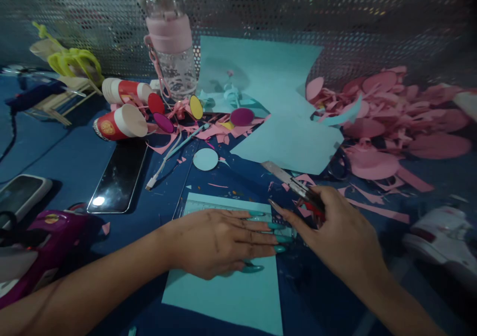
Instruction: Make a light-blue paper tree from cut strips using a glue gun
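My left hand [219, 241] lies flat with its fingers stretched to the right. It presses on a clear ruler [201, 205], most of which it hides, over a light blue sheet of paper [227, 301] on the dark blue table. To its right, my right hand [343, 231] is closed round a utility knife [298, 187]. The blade points up and to the left, off the sheet's upper right corner. A small light blue paper circle [205, 159] lies beyond the sheet.
More blue paper [286, 142] stands against the perforated metal screen [261, 8]. Pink paper scraps [383, 122] heap at the right. A bottle [169, 38], paper cups [121, 122], a phone [119, 177] and a purple object [61, 231] occupy the left. A white device [439, 231] sits far right.
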The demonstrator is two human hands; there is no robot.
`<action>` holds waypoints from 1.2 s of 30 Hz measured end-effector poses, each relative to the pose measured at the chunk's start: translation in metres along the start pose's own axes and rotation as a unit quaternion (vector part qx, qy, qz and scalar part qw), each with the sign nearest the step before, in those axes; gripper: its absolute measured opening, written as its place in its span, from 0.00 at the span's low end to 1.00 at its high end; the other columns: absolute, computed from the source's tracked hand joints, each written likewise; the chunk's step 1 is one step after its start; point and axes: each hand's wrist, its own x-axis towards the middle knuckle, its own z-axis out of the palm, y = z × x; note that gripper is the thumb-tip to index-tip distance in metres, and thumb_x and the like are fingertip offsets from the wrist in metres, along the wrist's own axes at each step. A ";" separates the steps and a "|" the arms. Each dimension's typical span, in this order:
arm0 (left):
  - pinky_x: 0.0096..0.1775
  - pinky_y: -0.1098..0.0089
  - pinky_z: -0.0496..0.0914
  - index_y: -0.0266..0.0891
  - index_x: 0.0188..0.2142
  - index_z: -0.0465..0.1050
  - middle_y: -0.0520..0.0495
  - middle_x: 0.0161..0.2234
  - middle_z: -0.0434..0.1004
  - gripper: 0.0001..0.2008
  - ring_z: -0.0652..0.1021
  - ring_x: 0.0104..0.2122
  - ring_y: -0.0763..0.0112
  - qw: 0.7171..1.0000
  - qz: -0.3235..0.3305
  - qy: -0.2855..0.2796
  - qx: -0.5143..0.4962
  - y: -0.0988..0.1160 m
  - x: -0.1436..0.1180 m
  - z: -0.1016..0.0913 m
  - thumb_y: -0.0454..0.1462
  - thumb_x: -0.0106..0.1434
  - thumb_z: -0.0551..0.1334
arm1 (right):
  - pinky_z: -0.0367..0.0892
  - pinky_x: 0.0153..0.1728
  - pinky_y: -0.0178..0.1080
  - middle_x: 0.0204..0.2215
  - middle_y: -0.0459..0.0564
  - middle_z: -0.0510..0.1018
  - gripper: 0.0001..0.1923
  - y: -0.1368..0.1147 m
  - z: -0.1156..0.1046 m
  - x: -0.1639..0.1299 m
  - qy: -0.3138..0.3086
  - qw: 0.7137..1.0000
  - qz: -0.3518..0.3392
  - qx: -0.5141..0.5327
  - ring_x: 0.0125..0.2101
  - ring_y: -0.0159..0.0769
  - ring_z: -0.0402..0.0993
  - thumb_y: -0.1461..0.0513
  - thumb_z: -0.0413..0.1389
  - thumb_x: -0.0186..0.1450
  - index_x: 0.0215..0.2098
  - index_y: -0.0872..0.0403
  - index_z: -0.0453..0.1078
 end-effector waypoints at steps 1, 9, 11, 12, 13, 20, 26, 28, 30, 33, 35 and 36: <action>0.61 0.67 0.42 0.33 0.58 0.53 0.49 0.60 0.51 0.23 0.49 0.61 0.72 1.000 0.000 0.001 0.000 0.000 0.000 0.000 0.37 0.64 0.46 | 0.59 0.23 0.37 0.29 0.53 0.72 0.25 0.000 0.000 0.000 0.001 1.000 0.000 0.000 0.28 0.43 0.70 0.41 0.49 0.53 0.34 0.54 0.60; 0.61 0.67 0.45 0.33 0.58 0.54 0.47 0.60 0.52 0.23 0.51 0.60 0.70 1.000 0.000 0.009 -0.007 0.001 0.000 0.000 0.37 0.64 0.46 | 0.58 0.21 0.37 0.27 0.52 0.71 0.25 -0.003 -0.001 0.001 0.001 1.000 -0.003 -0.005 0.27 0.43 0.70 0.41 0.48 0.53 0.32 0.53 0.59; 0.61 0.67 0.45 0.33 0.58 0.54 0.47 0.60 0.52 0.23 0.51 0.60 0.70 1.000 0.001 0.008 -0.008 0.000 0.000 0.000 0.37 0.64 0.47 | 0.58 0.22 0.37 0.27 0.52 0.72 0.25 -0.003 -0.001 0.001 0.006 1.000 -0.004 -0.003 0.27 0.43 0.70 0.41 0.47 0.54 0.33 0.53 0.60; 0.61 0.67 0.45 0.33 0.58 0.54 0.47 0.60 0.52 0.23 0.51 0.60 0.70 1.000 0.001 0.007 -0.009 0.000 0.000 -0.001 0.37 0.64 0.47 | 0.59 0.22 0.38 0.28 0.52 0.72 0.25 -0.003 -0.001 0.001 0.007 1.000 -0.005 -0.001 0.28 0.43 0.70 0.41 0.47 0.54 0.33 0.53 0.60; 0.61 0.67 0.46 0.33 0.58 0.54 0.47 0.60 0.52 0.23 0.51 0.60 0.70 1.000 0.001 0.008 -0.011 0.000 0.000 -0.001 0.37 0.64 0.47 | 0.59 0.23 0.38 0.28 0.52 0.72 0.25 -0.003 -0.001 0.001 0.007 1.000 -0.006 0.000 0.28 0.43 0.70 0.41 0.47 0.54 0.33 0.53 0.60; 0.61 0.67 0.47 0.33 0.58 0.54 0.47 0.60 0.52 0.23 0.52 0.60 0.70 1.000 0.008 0.022 0.001 0.000 0.000 0.001 0.36 0.64 0.47 | 0.58 0.22 0.37 0.28 0.52 0.72 0.24 -0.002 -0.001 0.001 -0.004 1.000 -0.003 -0.011 0.27 0.42 0.70 0.41 0.47 0.55 0.33 0.54 0.60; 0.61 0.66 0.47 0.33 0.57 0.56 0.47 0.59 0.54 0.22 0.52 0.60 0.69 1.000 0.007 0.026 0.011 0.002 0.000 0.001 0.36 0.64 0.47 | 0.59 0.22 0.37 0.29 0.53 0.72 0.25 -0.002 0.000 0.001 0.011 1.000 -0.016 -0.011 0.28 0.43 0.71 0.42 0.48 0.55 0.34 0.54 0.60; 0.61 0.65 0.48 0.33 0.57 0.56 0.47 0.59 0.54 0.22 0.53 0.60 0.69 1.000 0.007 0.025 0.011 0.002 0.000 0.000 0.36 0.64 0.47 | 0.58 0.21 0.36 0.29 0.53 0.72 0.25 -0.002 0.000 0.001 0.007 1.000 -0.018 -0.012 0.27 0.41 0.71 0.42 0.48 0.55 0.33 0.54 0.60; 0.61 0.66 0.48 0.33 0.57 0.57 0.47 0.59 0.54 0.22 0.53 0.60 0.69 1.000 0.005 0.026 0.010 0.002 0.000 0.000 0.36 0.64 0.47 | 0.58 0.20 0.35 0.28 0.52 0.72 0.24 -0.001 0.000 0.001 0.003 1.000 -0.019 -0.012 0.26 0.41 0.71 0.42 0.48 0.55 0.33 0.54 0.60; 0.61 0.66 0.48 0.34 0.57 0.57 0.47 0.59 0.54 0.22 0.53 0.60 0.69 1.000 0.002 0.029 0.010 0.002 0.000 0.000 0.36 0.64 0.47 | 0.58 0.21 0.36 0.29 0.52 0.72 0.25 0.000 0.001 0.000 0.009 1.000 -0.019 -0.012 0.27 0.41 0.71 0.41 0.47 0.55 0.34 0.54 0.60; 0.61 0.65 0.48 0.34 0.57 0.57 0.47 0.59 0.54 0.21 0.54 0.60 0.69 1.000 0.002 0.030 0.010 0.002 0.000 0.001 0.36 0.64 0.47 | 0.59 0.22 0.37 0.29 0.53 0.72 0.26 0.000 0.001 0.000 0.010 1.000 -0.017 -0.010 0.27 0.42 0.71 0.41 0.47 0.54 0.34 0.54 0.60; 0.61 0.65 0.48 0.33 0.57 0.57 0.47 0.59 0.54 0.21 0.54 0.60 0.69 0.999 0.003 0.030 0.010 0.002 0.000 0.001 0.36 0.64 0.47 | 0.59 0.22 0.37 0.29 0.53 0.72 0.26 0.000 0.001 0.000 0.010 1.000 -0.015 -0.009 0.28 0.42 0.71 0.41 0.47 0.54 0.34 0.54 0.60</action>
